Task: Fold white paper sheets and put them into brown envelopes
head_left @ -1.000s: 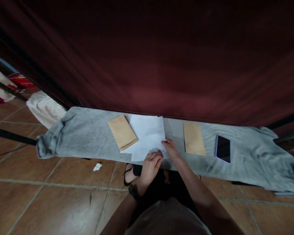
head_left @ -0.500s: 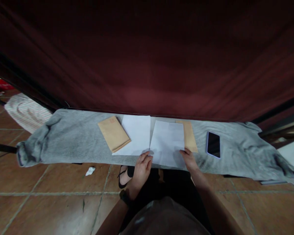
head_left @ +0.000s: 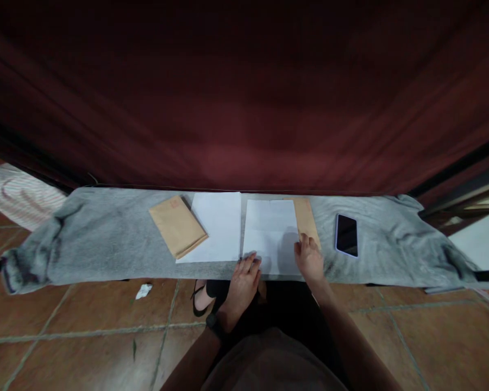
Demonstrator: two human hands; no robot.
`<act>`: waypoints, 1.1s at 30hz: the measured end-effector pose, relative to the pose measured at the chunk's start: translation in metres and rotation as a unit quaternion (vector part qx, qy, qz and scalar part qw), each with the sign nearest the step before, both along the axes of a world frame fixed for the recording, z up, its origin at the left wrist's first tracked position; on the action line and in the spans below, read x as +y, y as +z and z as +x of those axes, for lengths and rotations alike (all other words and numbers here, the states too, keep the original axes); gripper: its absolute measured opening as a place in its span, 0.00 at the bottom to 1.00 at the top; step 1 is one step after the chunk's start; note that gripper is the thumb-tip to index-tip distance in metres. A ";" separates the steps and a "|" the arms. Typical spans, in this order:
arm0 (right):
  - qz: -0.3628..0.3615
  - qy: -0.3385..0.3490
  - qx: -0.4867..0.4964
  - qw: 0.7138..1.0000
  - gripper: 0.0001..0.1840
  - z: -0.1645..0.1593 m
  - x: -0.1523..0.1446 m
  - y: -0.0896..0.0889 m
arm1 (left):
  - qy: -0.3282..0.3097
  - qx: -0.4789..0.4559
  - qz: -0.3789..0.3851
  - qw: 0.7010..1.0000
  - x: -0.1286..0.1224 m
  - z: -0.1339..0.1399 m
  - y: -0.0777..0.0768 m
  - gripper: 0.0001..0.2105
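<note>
Dark wristband (head_left: 215, 325): sat on the left wrist, short of the gray cloth's (head_left: 106, 239) near edge.
Left hand (head_left: 243, 279): reached over that edge, fingers extended and slightly apart, tips at the near left corner of the loose white sheet (head_left: 269, 225).
Right hand (head_left: 309, 258): was at the sheet's right edge, fingers curled; whether they gripped it could not be told.
Loose white sheet: lay mid-cloth, from near edge toward far edge, partly covering the right brown envelope (head_left: 307, 217).
Phone (head_left: 346, 234): lay right of that envelope, toward the cloth's right end.
White paper (head_left: 224, 228): lay left of the sheet, partly under brown envelopes (head_left: 177, 225).
Red curtain (head_left: 244, 136): hung beyond the far edge.
</note>
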State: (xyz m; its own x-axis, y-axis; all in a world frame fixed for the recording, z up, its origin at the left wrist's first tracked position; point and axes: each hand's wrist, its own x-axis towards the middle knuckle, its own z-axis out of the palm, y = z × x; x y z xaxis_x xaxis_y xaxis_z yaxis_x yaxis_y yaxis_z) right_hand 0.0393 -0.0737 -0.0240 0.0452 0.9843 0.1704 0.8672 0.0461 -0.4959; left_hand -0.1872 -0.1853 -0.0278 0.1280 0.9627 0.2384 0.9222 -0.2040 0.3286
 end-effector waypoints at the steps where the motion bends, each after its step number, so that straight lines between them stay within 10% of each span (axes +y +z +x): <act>1: 0.037 0.018 -0.050 0.998 0.20 -0.002 -0.002 -0.001 | -0.003 0.009 0.004 1.000 0.002 0.002 0.000 0.15; 9: 0.102 0.202 -0.036 0.973 0.27 -0.056 0.010 -0.018 | -0.013 0.062 0.008 0.998 0.081 0.022 0.012 0.22; 14: 0.083 0.188 -0.121 0.971 0.27 -0.062 0.020 -0.022 | 0.000 0.089 -0.043 0.995 0.118 0.019 -0.002 0.27; 26: 0.109 0.080 -0.122 0.983 0.32 -0.017 0.036 -0.037 | 0.105 0.096 -0.022 0.990 0.116 0.025 -0.007 0.27; 33: 0.061 0.174 -0.094 0.978 0.30 -0.059 0.091 -0.018 | -0.006 0.074 -0.041 0.996 0.182 0.034 0.000 0.27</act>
